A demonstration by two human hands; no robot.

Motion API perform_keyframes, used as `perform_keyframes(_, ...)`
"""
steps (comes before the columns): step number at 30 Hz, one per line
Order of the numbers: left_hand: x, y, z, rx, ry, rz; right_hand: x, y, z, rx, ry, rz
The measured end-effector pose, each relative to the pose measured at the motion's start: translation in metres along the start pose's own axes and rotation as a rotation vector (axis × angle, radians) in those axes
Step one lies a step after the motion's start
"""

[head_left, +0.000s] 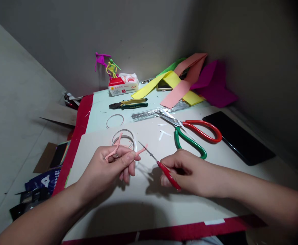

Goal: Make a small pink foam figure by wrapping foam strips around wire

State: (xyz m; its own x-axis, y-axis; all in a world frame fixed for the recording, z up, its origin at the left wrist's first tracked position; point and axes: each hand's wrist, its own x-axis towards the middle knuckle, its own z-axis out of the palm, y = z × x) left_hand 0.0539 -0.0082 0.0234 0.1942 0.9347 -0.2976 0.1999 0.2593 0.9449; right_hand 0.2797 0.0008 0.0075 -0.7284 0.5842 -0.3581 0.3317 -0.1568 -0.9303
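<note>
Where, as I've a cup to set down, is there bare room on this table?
In front, between the right hand and red border, partly shaded; a smaller patch between the green handle and phone. Crowded: the back, with box, pliers, wires and coloured strips.

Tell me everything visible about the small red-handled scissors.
The small scissors have slim, metallic blades, a pivot and glossy red handles. The right hand grips the handles above the table, blades pointing up and left in the picture. The blades overlap the pink piece in the left hand; whether they touch it, and how far they are open, is unclear.
</note>
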Motion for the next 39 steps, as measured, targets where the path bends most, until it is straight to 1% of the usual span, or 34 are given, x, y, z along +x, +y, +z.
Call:
perform_keyframes(4, -0.001, -0.001, 0.0, 0.007, -0.003, 0.004, 0.0, -0.004, -0.001, 0.1, -0.086, -0.027)
perform_keyframes(8, -0.002, -0.002, 0.001, 0.028, 0.025, 0.014, 0.0, -0.005, -0.001, 0.115, -0.087, -0.03)
perform_keyframes(13, -0.002, 0.0, 0.002, 0.057, 0.061, 0.027, 0.001, -0.001, -0.001, 0.09, -0.04, -0.008)
perform_keyframes(21, 0.0, 0.0, -0.002, 0.083, 0.029, 0.059, 0.002, 0.0, 0.001, 0.1, -0.007, 0.008)
perform_keyframes(23, 0.0, 0.0, -0.002, 0.099, 0.025, 0.061, 0.004, 0.002, 0.0, 0.108, 0.035, 0.005)
perform_keyframes(24, 0.0, 0.0, -0.002, 0.105, 0.028, 0.059, 0.005, 0.003, -0.001, 0.085, 0.08, 0.002)
perform_keyframes(25, -0.001, 0.0, -0.002, 0.108, 0.035, 0.052, 0.006, 0.005, -0.003, 0.024, 0.134, 0.001)
perform_keyframes(26, -0.001, 0.0, -0.001, 0.106, 0.049, 0.044, 0.007, 0.006, -0.006, -0.084, 0.199, 0.001)
perform_keyframes(27, -0.002, -0.001, 0.0, 0.102, 0.067, 0.037, 0.008, 0.008, -0.009, -0.238, 0.273, 0.004)
perform_keyframes(29, -0.003, -0.001, 0.003, 0.111, 0.109, 0.041, 0.008, 0.012, -0.015, -0.626, 0.424, 0.017)
perform_keyframes(31, -0.005, -0.002, 0.005, 0.164, 0.145, 0.07, 0.008, 0.016, -0.018, -0.915, 0.517, 0.024)
perform_keyframes(32, -0.005, -0.003, 0.006, 0.205, 0.159, 0.092, 0.007, 0.018, -0.019, -0.992, 0.526, 0.02)
perform_keyframes(34, -0.007, -0.006, 0.007, 0.297, 0.178, 0.153, 0.007, 0.021, -0.019, -1.057, 0.484, -0.006)
perform_keyframes(35, -0.008, -0.007, 0.007, 0.34, 0.182, 0.209, 0.007, 0.022, -0.018, -1.078, 0.463, -0.025)
perform_keyframes(37, -0.008, -0.01, 0.007, 0.408, 0.18, 0.385, 0.006, 0.024, -0.017, -1.114, 0.447, -0.059)
perform_keyframes(39, -0.007, -0.013, 0.006, 0.481, 0.181, 0.596, 0.006, 0.023, -0.015, -1.103, 0.469, -0.104)
